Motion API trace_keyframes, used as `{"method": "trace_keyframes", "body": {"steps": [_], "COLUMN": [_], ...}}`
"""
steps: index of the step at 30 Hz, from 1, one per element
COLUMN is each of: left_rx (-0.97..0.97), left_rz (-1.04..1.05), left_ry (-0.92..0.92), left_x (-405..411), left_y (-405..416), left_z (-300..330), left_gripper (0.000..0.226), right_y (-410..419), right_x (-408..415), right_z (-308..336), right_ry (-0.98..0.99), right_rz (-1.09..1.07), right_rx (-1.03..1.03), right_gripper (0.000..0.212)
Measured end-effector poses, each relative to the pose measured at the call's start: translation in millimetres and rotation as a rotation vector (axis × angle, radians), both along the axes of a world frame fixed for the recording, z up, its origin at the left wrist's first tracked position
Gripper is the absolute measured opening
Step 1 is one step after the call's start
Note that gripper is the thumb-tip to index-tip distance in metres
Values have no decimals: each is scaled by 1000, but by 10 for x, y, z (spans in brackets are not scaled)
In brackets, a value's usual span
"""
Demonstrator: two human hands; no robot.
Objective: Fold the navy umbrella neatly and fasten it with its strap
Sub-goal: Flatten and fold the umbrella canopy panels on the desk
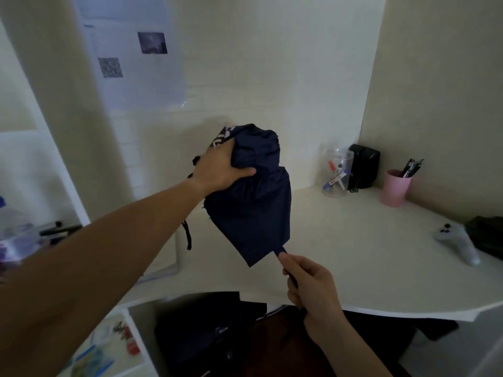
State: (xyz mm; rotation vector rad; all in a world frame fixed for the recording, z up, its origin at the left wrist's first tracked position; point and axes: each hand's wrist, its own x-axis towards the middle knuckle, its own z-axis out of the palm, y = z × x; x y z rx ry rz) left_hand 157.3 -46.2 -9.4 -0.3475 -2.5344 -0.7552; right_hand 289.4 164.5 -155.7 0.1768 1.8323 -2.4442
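The navy umbrella (250,202) is collapsed and held up above the white desk, its fabric loosely bunched. My left hand (220,170) grips the upper part of the bundle, fingers pressed into the cloth. A narrow navy strap (281,251) sticks out from the lower edge of the fabric. My right hand (307,281) pinches that strap and holds it taut, pulled toward me. A thin black cord (187,235) dangles from the left side of the umbrella.
The white desk (353,254) carries a clear jar of markers (336,174), a black box (363,165), a pink pen cup (396,187) and a grey controller (460,242) at right. Paper sheets hang on the wall. Dark items lie under the desk edge.
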Motion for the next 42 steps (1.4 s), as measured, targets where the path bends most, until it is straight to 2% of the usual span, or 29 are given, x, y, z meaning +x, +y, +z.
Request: {"method": "trace_keyframes", "body": {"steps": [2,11,13,15,18,21,23,26,28,29,30,32,35,39,42], "left_rx": [-103,-335,-402,-509,-566,-477,-421,-358,-375,-409,-450,-488,-422,-308,-210], "left_rz": [1,-56,-60,20,297,410,387,226,17,-115,-236,-360,-339,-250,-184], "left_ry": [-12,-269,-312,-320,-180,121,287,492,575,550,469,257,90,49,69], "left_x": [-168,-979,-1109,-1169,-1113,-952,-773,-367,-58,90,213,392,523,575,463], "left_y": [65,348,373,381,386,352,277,143,71,45,30,12,-24,-60,-51], "left_z": [-256,-1591,-1734,-1764,-1657,-1507,-1456,-1495,-1676,-1808,-1955,-2238,-2432,-2382,-2318], "left_gripper": [78,67,73,92,126,126,108,53,19,12,15,30,48,39,35], "right_y": [-36,-144,-146,-171,-207,-212,-146,82,226,303,365,424,378,284,232], "right_x": [13,-183,-213,-223,-226,-190,-157,-150,-212,-298,-405,-670,-997,-1168,-1238], "right_z": [-145,-835,-920,-976,-1052,-1004,-933,-675,-487,-471,-472,-516,-617,-729,-702], "right_ry": [-57,-197,-225,-257,-296,-306,-213,-24,161,315,459,637,723,749,800], "right_rz": [-28,-98,-101,-85,-36,7,45,-7,-131,-197,-225,-123,126,320,312], "right_rx": [9,92,92,113,193,320,595,1118,1274,1286,1274,1182,1124,1267,1236], "right_gripper": [25,24,20,17,19,18,22,31,27,17,6,13,19,13,9]}}
